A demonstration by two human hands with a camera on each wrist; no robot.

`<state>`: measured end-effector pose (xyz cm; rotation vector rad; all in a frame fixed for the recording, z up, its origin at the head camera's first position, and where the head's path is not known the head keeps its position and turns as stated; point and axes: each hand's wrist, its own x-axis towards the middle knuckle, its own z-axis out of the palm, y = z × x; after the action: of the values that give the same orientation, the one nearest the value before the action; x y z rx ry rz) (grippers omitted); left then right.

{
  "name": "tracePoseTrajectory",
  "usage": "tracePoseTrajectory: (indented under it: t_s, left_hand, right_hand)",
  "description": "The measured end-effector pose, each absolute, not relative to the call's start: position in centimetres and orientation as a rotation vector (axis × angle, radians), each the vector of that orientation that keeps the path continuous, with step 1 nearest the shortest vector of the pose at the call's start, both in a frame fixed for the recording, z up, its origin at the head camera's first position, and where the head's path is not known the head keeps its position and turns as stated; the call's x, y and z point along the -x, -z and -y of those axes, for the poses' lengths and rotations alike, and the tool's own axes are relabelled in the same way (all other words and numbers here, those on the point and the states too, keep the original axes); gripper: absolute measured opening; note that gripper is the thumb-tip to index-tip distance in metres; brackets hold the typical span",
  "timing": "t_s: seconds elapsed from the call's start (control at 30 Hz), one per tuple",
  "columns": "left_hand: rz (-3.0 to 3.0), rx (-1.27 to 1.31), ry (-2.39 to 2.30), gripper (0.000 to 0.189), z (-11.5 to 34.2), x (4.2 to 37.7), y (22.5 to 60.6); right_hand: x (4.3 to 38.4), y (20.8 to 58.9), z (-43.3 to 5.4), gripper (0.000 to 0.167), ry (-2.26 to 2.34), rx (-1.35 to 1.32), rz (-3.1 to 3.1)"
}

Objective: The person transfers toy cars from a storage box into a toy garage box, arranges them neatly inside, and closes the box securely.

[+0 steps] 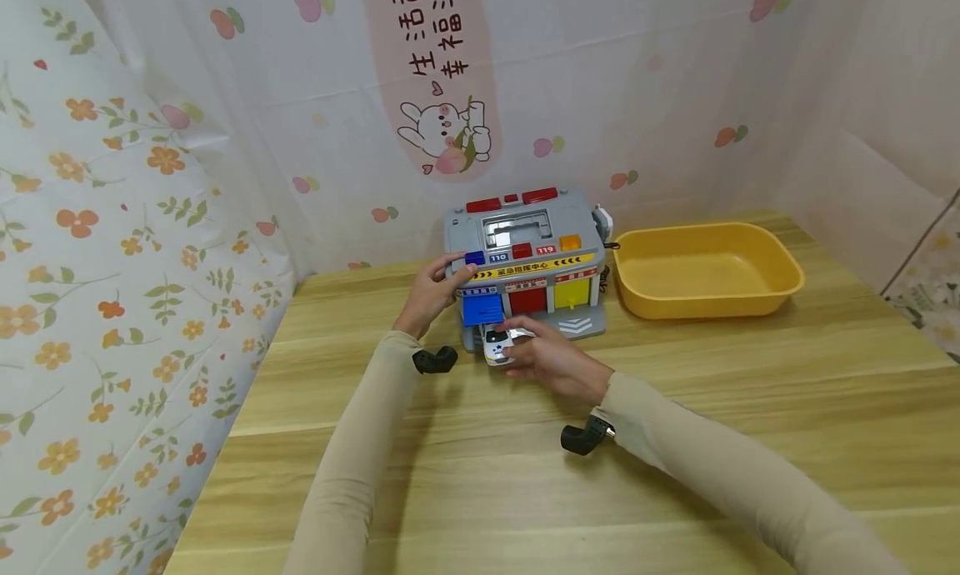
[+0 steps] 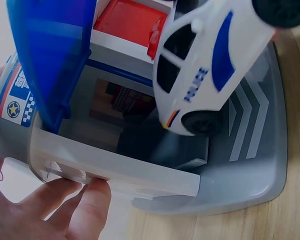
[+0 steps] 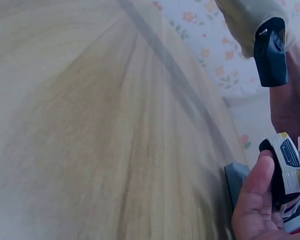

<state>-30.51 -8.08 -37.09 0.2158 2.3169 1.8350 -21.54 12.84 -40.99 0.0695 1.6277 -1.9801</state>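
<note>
A grey toy garage [image 1: 577,212] stands at the back of the table. My left hand [image 1: 435,290] grips its front left corner, and in the left wrist view the fingers [image 2: 90,210] press on the side wall. The blue door [image 1: 482,309] is swung up, baring the bay inside. My right hand [image 1: 551,358] pinches a white toy police car [image 1: 497,348] between thumb and fingers, in front of that bay. Tilted in the left wrist view, the police car [image 2: 205,70] has its rear part over the grey ramp. The red door [image 1: 527,300] and yellow door [image 1: 572,292] are down.
A yellow plastic basin [image 1: 712,307] stands on the table right of the garage. Behind is a printed curtain [image 1: 570,83], with a floral cloth [image 1: 112,308] on the left. Wood-grain tabletop [image 1: 480,475] spreads in front. Each wrist carries a black camera.
</note>
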Motion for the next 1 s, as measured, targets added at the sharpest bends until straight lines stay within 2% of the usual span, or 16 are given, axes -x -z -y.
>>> tracePoseTrajectory:
  t_s: [0.33, 0.63, 1.0]
  left_hand:
    - [-2.304, -0.204, -1.846, 0.048, 8.0, 30.4, 37.1]
    - [-2.315, -0.21, -1.839, 0.048, 8.0, 30.3, 37.3]
    - [-2.309, -0.217, -1.853, 0.048, 8.1, 30.2, 37.2]
  right_hand:
    - [22.4, 40.8, -11.8, 0.053, 2.057, -0.075, -1.6]
    - [22.9, 41.3, -11.2, 0.062, 2.103, -0.103, -1.55]
    - [23.5, 41.4, -10.6, 0.046, 2.19, -0.115, -1.469]
